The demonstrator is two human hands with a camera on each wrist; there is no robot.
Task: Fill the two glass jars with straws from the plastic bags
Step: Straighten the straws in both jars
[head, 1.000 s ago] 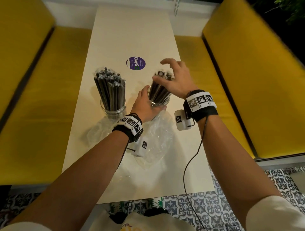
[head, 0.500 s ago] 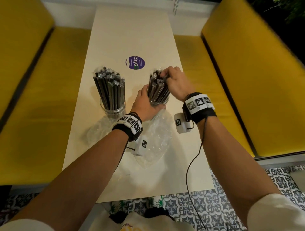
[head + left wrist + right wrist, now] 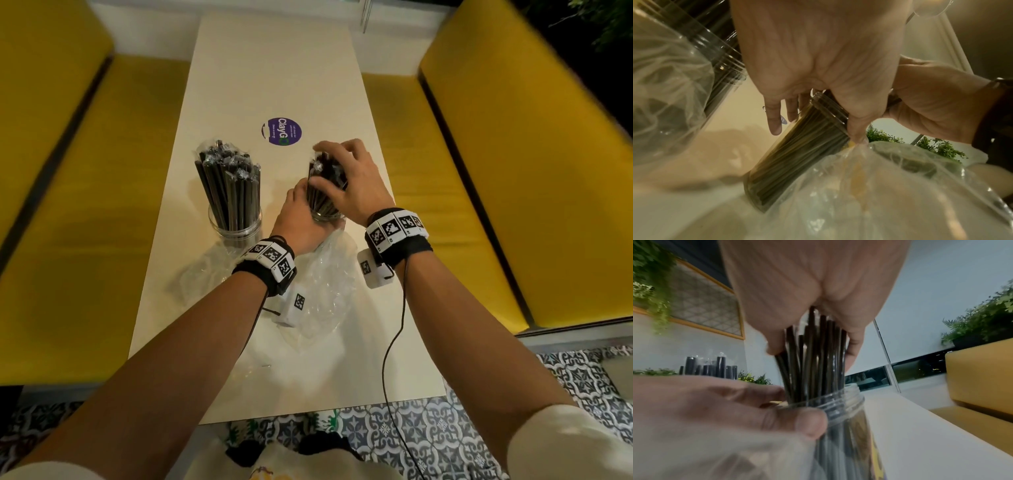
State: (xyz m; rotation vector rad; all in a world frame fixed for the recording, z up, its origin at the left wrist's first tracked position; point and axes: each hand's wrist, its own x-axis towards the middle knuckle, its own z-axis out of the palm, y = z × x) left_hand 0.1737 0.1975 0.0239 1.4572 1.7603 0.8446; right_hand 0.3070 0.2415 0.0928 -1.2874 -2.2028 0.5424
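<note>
On the smooth cream table (image 3: pixel 274 68) stand two clear glass jars with ribbed, threaded necks. The left jar (image 3: pixel 236 228) is packed with thin black straws (image 3: pixel 229 185), each sealed in glossy film that bunches at the tips. The right jar (image 3: pixel 840 404) stands just right of it, gripped by the left hand (image 3: pixel 301 226), whose fingers and thumb curl round the neck; the thumb (image 3: pixel 807 421) presses on the threads. The right hand (image 3: pixel 349 185) cups down over the top of the second bundle of straws (image 3: pixel 816 356), its fingers bent around the upper ends and holding them together inside the jar. Crumpled clear plastic bags (image 3: pixel 325 284) lie near the person, just below both jars, one touching the left hand's wrist. A round purple sticker (image 3: pixel 282 131) lies farther along the table.
</note>
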